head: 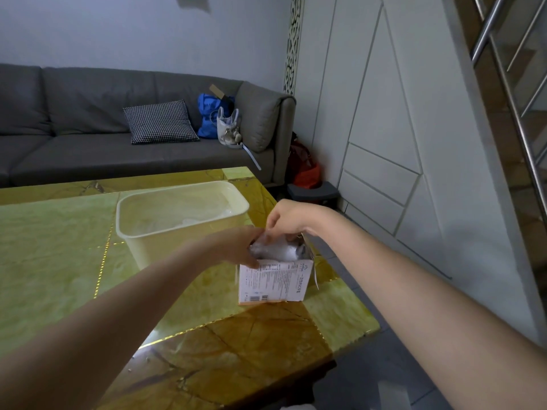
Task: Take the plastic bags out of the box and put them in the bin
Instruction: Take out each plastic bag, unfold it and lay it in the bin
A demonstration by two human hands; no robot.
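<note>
We are working on a glossy yellow-and-brown table (pixel 59 247), and the largest worry is its edge: the box sits near the right side, so a hard tug could, we judge, slide or tip it toward the floor. Next in size is the cream bin (pixel 139 247), standing just beside the box on its left with what looks like clear plastic already inside; it looks light, and a swinging forearm might nudge it away. The white printed box (pixel 273 281) stands upright with its top open. Our left hand (pixel 236 247) grips its upper left edge, fingers curled round the rim. Our right hand (pixel 288 217) reaches down from above, fingertips pinching the crumpled plastic bags (pixel 278 250) at the opening. These are thin, so several may drag out together and spill short of the bin.
</note>
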